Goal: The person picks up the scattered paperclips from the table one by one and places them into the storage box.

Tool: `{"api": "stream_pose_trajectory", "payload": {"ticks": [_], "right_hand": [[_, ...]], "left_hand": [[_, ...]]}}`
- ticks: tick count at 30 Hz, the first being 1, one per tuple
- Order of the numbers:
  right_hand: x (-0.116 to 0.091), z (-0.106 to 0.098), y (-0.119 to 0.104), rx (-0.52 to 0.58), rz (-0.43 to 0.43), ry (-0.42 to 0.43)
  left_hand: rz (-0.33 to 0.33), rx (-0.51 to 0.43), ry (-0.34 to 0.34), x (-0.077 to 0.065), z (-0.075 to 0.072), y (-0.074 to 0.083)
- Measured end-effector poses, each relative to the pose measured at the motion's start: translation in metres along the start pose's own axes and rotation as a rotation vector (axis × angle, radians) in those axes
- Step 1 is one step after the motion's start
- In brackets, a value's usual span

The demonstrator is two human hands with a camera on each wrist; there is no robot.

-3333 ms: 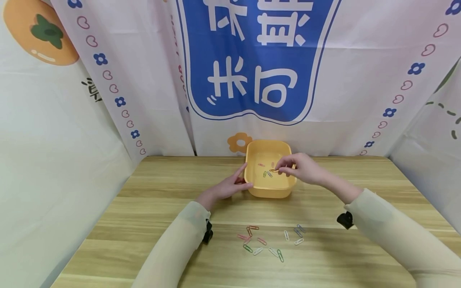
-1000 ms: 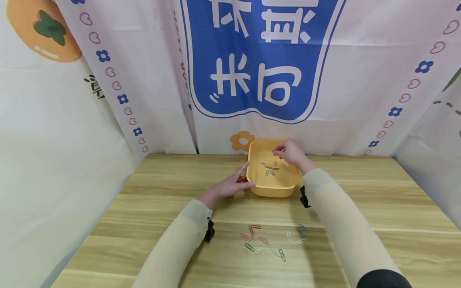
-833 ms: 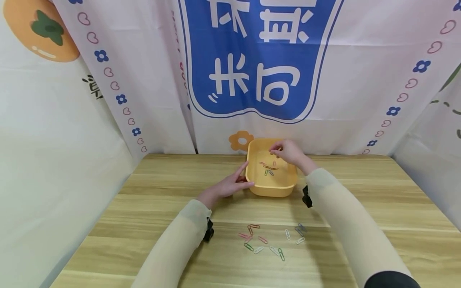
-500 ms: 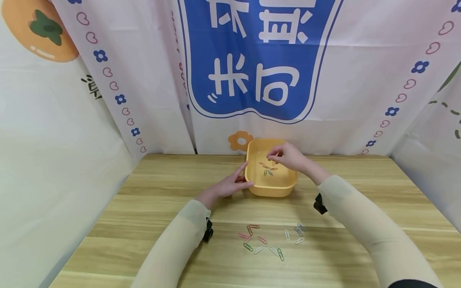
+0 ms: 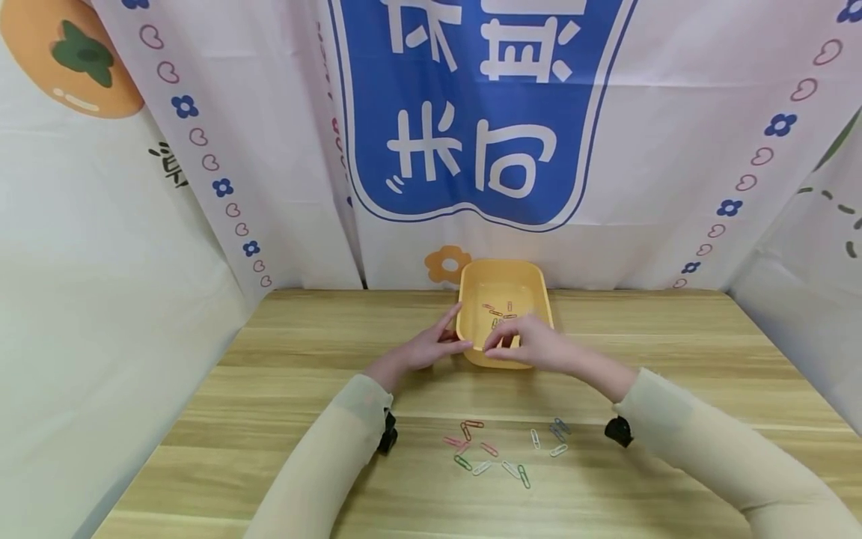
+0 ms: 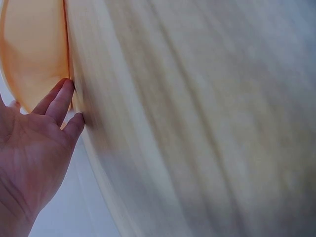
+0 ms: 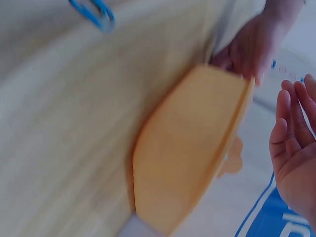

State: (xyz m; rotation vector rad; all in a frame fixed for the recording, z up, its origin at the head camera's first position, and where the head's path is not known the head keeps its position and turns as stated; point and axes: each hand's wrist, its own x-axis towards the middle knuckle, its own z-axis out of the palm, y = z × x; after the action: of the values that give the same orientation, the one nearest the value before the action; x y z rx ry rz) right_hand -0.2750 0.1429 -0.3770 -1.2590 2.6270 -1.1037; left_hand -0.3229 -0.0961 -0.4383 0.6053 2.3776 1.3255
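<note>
A yellow plastic box (image 5: 501,274) stands at the back of the table against the cloth, with several small paper clips (image 5: 509,306) on its floor. My left hand (image 5: 429,350) rests on the box's left side, fingers extended along the wall. In the left wrist view the fingertips (image 6: 61,101) touch the box's outer wall. Over the front rim hovers my right hand (image 5: 535,344), its fingers bent loosely toward the thumb. The right wrist view shows no object in those fingers (image 7: 296,113). The right hand partly covers the clips and front rim in the head view.
On the wooden table in front of the box lie several loose paper clips: red (image 5: 474,424), pink (image 5: 489,450), green (image 5: 524,477), white (image 5: 535,439) and blue (image 5: 557,430). A printed cloth (image 5: 296,224) hangs behind the table's back edge.
My right hand lowered a red clip into the box, reached toward its back, then drew forward to the front rim. The left hand has stayed on the box.
</note>
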Motion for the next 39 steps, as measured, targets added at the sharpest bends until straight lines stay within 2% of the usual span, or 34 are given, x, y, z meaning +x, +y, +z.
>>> {"api": "stream_pose_trajectory", "payload": {"ticks": [8,13,19,30,39], "right_hand": [[-0.011,0.030,-0.007,0.032,0.005,-0.113],[-0.014,0.044,-0.003,-0.060,-0.003,-0.175],[-0.016,0.054,-0.002,-0.092,0.060,-0.255],[-0.015,0.069,-0.001,-0.177,0.037,-0.293],[-0.014,0.074,-0.001,-0.162,0.010,-0.293]], "left_hand": [[-0.003,0.004,0.003,0.001,0.000,-0.004],[-0.010,0.010,0.011,0.001,0.000,-0.005],[-0.001,-0.007,0.012,0.002,-0.001,-0.003],[-0.001,0.009,0.010,0.002,0.000,-0.003],[-0.003,0.018,0.005,0.001,0.000,-0.003]]}}
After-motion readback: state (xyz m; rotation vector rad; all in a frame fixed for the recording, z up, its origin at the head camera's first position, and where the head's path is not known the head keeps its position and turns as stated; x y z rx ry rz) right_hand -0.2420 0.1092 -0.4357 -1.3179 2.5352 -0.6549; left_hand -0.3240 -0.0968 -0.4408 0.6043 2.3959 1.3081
